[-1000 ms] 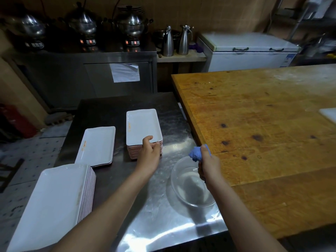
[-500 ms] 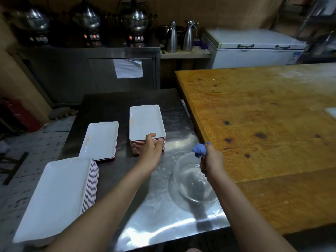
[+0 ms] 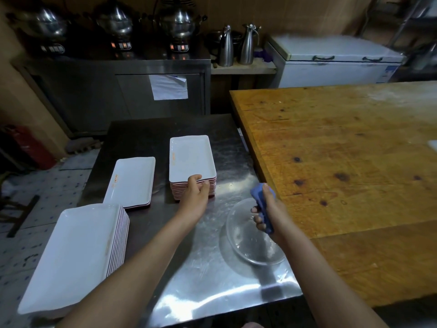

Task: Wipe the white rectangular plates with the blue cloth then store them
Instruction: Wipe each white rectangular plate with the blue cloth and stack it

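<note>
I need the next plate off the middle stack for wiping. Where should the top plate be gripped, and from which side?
Take the top plate by its near short rim, from the near side, thumb on top, fingers under the lip. It lies flat on the stack, so only that flared edge offers purchase; the left hand sits there.

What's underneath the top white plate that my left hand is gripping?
More plates, stacked under the top plate; only their reddish edges show. Their faces are covered, and the left hand hides part of the near edge.
</note>
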Available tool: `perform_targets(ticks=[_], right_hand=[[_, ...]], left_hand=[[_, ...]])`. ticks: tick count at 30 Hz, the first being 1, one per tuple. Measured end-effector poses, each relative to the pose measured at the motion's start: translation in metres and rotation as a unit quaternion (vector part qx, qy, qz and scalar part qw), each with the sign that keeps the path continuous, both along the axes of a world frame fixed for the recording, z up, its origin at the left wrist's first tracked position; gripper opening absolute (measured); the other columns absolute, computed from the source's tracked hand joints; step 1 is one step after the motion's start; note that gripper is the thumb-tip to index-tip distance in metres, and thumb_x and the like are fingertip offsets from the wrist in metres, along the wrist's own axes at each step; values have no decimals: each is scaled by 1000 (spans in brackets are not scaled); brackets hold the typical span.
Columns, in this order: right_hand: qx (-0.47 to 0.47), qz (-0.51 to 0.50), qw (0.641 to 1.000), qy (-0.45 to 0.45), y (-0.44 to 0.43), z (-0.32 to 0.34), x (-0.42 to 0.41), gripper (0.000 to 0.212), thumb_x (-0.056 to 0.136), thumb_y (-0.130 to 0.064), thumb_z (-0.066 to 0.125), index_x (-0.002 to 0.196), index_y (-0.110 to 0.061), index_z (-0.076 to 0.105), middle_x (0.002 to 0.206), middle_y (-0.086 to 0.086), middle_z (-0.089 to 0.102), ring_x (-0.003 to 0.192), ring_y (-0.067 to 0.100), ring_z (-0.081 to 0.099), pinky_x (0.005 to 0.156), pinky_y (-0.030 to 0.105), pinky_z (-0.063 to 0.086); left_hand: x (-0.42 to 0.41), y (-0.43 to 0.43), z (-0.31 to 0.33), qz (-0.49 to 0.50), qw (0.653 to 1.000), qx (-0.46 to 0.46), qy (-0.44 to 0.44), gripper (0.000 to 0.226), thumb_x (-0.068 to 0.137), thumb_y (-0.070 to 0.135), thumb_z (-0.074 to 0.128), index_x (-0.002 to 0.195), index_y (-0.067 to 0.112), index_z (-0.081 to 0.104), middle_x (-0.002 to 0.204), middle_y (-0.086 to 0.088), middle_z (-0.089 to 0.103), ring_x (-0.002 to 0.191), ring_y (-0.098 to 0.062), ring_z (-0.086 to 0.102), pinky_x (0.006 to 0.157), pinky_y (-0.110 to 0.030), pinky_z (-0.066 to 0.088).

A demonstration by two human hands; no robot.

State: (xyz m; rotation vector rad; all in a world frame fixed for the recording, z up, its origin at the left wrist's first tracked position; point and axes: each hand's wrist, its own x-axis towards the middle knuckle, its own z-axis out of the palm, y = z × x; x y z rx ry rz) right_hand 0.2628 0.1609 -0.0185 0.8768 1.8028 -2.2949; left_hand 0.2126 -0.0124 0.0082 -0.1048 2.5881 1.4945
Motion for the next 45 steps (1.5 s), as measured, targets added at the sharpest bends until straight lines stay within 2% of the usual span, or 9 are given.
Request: perform_targets(ticks=[6,12,17,20,26,29,34,42,45], right_hand=[[-92,7,996,20,6,-3,7,12,90,0,51,100,-2,57,102,17,65,75,25,72,50,26,53],[-180,-16,983,14,3,1,-16,20,94,-20,38,78,-14,49,61,-7,55,63,8,52,51,22,41],[-215,34,972,85,3,24,-11,14,74,-17,56,87,-13,58,78,4,51,67,16,48,66,32,36],[-188,22,979,72,-7,26,-20,18,89,-9,54,102,-3,64,94,16,66,81,26,62,78,38,46],[-143,45,988,21,-49,37,-49,18,92,-8,52,98,3,65,80,14,73,69,24,69,70,38,57],[-168,87,982,18,-76,41,-65,22,95,-10,48,107,0,63,94,16,71,79,25,70,70,37,57],[-183,127,974,35,-129,44,-93,23,96,-6,43,94,-5,65,78,16,69,68,25,69,65,36,59],[-89,139,986,-32,-211,40,-143,15,93,-6,51,99,-2,64,104,21,68,90,34,67,79,44,55],[-51,126,989,-52,-230,34,-160,17,90,-5,59,102,6,61,99,26,64,86,37,62,81,51,51]], left_hand=[[-5,0,-2,12,1000,13,-6,39,99,24,38,136,11,35,125,-7,56,106,-21,50,80,-25,32],[-12,5,0,10,1000,21,-8,38,99,19,40,135,11,35,101,5,51,90,-14,46,61,-27,26],[-20,-4,-1,31,998,39,-33,36,99,24,41,133,13,39,113,-1,56,101,-17,49,83,-25,33],[-24,-17,-1,53,997,37,-38,34,98,25,43,130,15,41,118,-1,57,110,-22,52,91,-30,37],[-36,-65,12,82,995,36,-31,34,98,24,43,132,19,39,117,5,53,102,-14,48,86,-29,38],[-50,-98,11,107,992,58,-33,34,97,23,42,131,21,39,122,3,54,111,-20,52,95,-35,44],[-79,-161,0,147,986,78,-22,18,94,20,45,111,27,44,123,-5,57,104,-21,54,90,-37,45],[-134,-236,-13,137,988,-15,-70,26,94,21,47,119,16,49,108,1,54,94,-19,51,77,-28,39],[-155,-253,-25,107,987,-77,-96,4,92,17,48,94,18,51,95,-1,49,87,-18,46,75,-27,34]])
